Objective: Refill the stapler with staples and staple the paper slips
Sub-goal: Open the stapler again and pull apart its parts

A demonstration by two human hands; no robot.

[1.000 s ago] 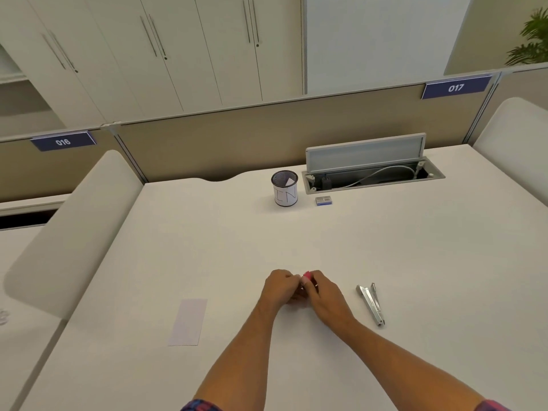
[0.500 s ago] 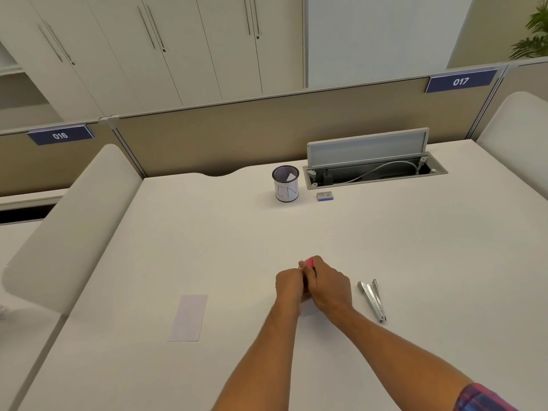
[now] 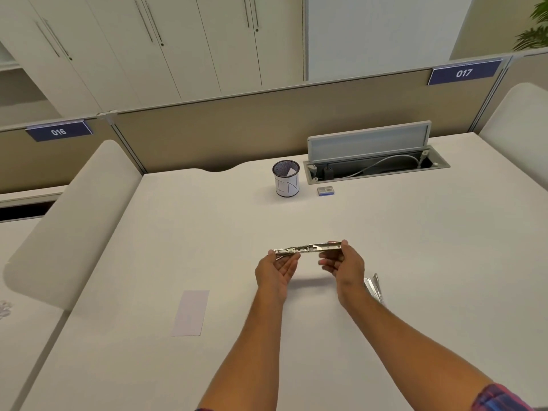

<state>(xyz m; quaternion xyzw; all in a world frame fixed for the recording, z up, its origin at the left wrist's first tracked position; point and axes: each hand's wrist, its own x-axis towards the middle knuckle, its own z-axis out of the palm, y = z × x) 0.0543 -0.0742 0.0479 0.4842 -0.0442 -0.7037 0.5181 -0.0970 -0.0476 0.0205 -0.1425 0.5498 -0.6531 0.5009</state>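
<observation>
I am watching both hands holding the stapler (image 3: 308,249) opened flat above the desk (image 3: 415,262): the left hand (image 3: 277,269) is pinching one end, the right hand (image 3: 345,265) the other. The paper slip (image 3: 191,312) is lying left; possibly staple strips (image 3: 374,287) are lying right.

Taking the opened stapler (image 3: 308,250) as landmark: it is held level above the desk (image 3: 415,262), one end in the left hand (image 3: 277,269), the other in the right hand (image 3: 344,266), so both block the middle. Beyond the stapler lies broad bare desktop up to the mesh cup (image 3: 286,178), the small staple box (image 3: 326,191) and the open cable tray (image 3: 376,166). Left and nearer, only the paper slip (image 3: 191,312) lies flat. Just right and nearer, a metal piece (image 3: 374,287) lies beside the right wrist.
</observation>
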